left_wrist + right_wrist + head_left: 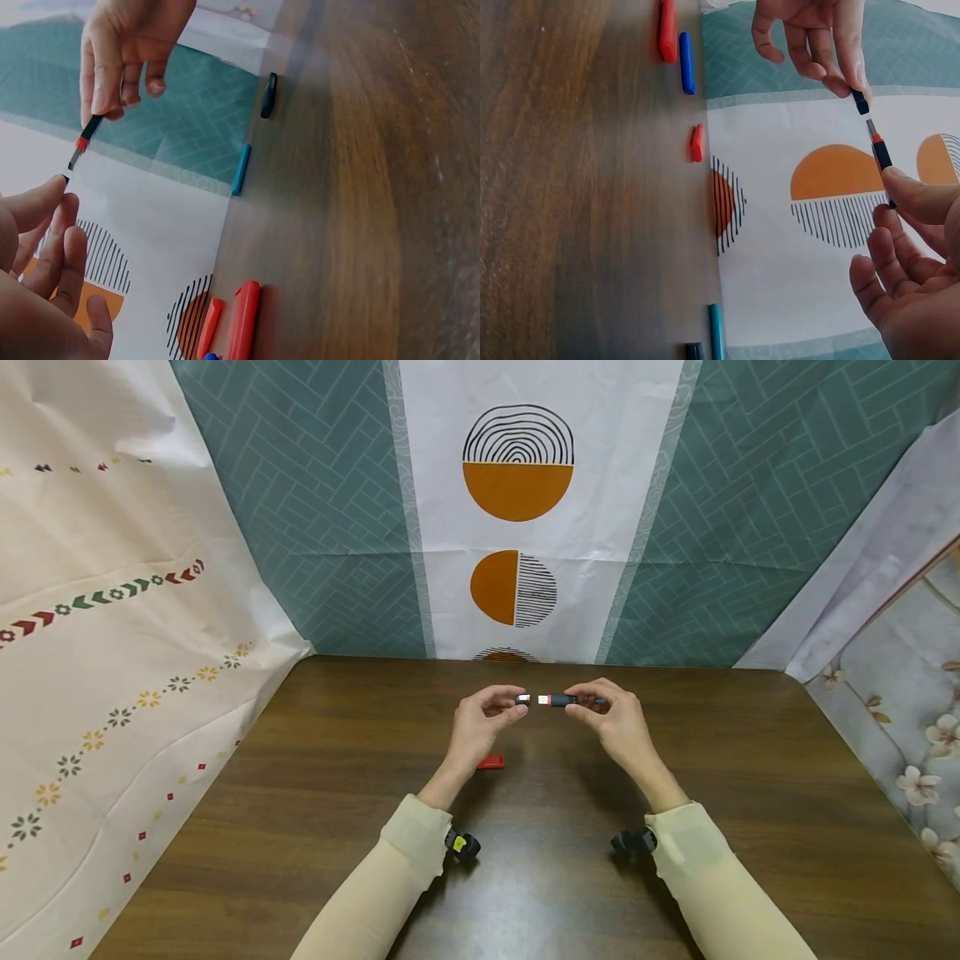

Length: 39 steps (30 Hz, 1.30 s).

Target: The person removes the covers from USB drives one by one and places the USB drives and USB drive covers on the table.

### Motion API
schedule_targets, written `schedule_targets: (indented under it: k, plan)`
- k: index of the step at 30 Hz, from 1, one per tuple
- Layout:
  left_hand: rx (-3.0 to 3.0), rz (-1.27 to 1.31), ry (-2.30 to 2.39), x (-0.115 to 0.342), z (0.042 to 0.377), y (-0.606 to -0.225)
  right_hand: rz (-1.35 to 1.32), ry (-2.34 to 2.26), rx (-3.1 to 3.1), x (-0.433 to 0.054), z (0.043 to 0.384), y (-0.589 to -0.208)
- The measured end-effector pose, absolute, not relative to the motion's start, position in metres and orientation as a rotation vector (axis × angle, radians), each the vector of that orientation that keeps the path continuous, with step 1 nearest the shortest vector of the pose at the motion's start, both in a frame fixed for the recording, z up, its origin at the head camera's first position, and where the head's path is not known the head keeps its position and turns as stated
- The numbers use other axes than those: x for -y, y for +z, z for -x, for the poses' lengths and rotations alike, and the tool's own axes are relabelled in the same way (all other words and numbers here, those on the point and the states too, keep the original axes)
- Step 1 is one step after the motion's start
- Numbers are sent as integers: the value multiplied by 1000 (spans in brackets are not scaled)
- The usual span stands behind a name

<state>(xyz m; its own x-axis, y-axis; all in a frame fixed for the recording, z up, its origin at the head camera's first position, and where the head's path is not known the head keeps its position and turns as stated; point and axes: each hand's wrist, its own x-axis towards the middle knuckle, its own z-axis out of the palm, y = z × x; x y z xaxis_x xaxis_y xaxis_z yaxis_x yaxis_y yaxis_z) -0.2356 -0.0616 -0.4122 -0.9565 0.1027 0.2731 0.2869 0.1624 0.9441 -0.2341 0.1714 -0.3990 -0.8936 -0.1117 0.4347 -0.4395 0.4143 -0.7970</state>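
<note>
My left hand [474, 727] pinches a small black cap [859, 101] between thumb and fingertips. Facing it, my right hand [618, 727] pinches the black body of a USB flash drive [561, 700], which has a red band and a silver plug end. That plug points left at the cap, with a narrow gap between them in the head view. Both hands are raised over the table, and the other fingers are loosely bent. A red block-like piece [491, 762] lies on the table beside the left wrist, partly hidden by it in the head view.
Several small items lie on the brown wooden table [360, 760]: a blue stick-shaped one [687, 64], a short red one [697, 142], a teal one [241, 169] and a black one [268, 95]. Patterned cloth [337, 527] hangs behind the table.
</note>
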Motion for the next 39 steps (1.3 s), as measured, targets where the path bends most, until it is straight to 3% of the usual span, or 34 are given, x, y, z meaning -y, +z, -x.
schedule_targets:
  k: [25, 34, 39]
  plan:
    - [2297, 358, -1918, 53, 240, -412, -397, 1525, 2400, -184, 239, -400]
    - [2377, 343, -1866, 49, 249, -407, -389, 1483, 2440, -178, 225, -371]
    - [2407, 307, -1848, 46, 253, -407, -394, 1493, 2440, -186, 241, -385]
